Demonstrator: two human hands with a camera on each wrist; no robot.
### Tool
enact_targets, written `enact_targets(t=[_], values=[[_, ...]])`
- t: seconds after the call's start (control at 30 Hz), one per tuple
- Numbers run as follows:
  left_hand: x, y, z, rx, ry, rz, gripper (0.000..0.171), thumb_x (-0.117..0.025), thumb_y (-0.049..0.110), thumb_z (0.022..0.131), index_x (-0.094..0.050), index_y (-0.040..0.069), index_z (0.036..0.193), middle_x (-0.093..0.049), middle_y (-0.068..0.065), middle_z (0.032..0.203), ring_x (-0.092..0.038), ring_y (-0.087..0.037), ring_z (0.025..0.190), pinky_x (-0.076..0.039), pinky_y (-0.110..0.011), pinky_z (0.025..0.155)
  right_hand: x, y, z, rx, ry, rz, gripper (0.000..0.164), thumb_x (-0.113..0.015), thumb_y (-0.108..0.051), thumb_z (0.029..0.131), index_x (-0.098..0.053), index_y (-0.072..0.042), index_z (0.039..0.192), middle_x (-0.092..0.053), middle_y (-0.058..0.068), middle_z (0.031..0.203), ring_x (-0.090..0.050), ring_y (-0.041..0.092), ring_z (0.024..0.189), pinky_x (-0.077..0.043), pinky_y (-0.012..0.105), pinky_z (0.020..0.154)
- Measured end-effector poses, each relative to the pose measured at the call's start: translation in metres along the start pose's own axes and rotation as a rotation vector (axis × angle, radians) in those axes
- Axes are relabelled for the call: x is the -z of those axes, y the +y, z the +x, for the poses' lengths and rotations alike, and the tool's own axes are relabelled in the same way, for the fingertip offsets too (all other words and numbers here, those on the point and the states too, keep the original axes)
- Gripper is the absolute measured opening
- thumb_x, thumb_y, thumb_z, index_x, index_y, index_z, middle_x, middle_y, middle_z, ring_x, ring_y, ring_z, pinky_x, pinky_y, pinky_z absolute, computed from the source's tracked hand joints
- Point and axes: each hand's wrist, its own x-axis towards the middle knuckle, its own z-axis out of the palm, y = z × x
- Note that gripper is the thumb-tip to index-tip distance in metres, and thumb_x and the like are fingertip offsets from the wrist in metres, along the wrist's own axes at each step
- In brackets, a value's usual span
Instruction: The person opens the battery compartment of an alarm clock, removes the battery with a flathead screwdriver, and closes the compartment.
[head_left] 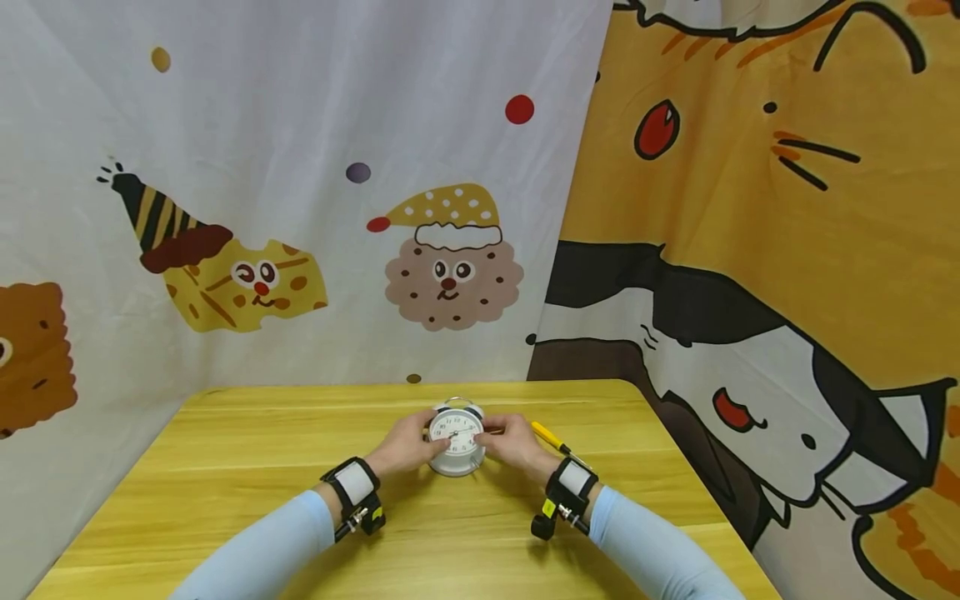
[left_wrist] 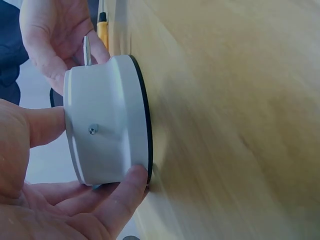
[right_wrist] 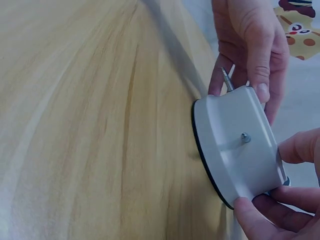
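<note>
A white twin-bell alarm clock (head_left: 456,460) is held face up over the table by both hands. My left hand (head_left: 405,446) grips its left side, thumb on the front edge and fingers round the side. On the other side my right hand (head_left: 519,443) grips it in the same way. In the left wrist view the clock's white casing (left_wrist: 102,157) shows a metal foot (left_wrist: 92,129) and a black back rim close to the tabletop. Whether that rim touches the wood I cannot tell. Both feet also show in the right wrist view, on the casing (right_wrist: 235,155).
A screwdriver with a yellow handle (head_left: 550,437) lies on the wooden table (head_left: 262,450), just right of my right hand. Behind the table hangs a white cloth (head_left: 300,100) with cartoon prints, and an orange printed cloth (head_left: 720,192) hangs on the right.
</note>
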Motion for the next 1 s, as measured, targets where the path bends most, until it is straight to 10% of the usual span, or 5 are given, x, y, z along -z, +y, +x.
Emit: enact_targets(t=[1.0], values=[[0.005,0.003,-0.024,0.027,0.032,0.101,0.059,-0.092,0.032,0.095,-0.067,0.000,0.138,-0.079,-0.016,0.124,-0.074,-0.024,0.109,-0.063,-0.046,0.092,0.001,0.000,-0.009,-0.016,-0.121,0.075,0.045,-0.086,-0.014,0.095,-0.077,0.005,0.135,-0.080,0.019,0.127,-0.074,0.017,0.103,-0.066,0.029,0.089]])
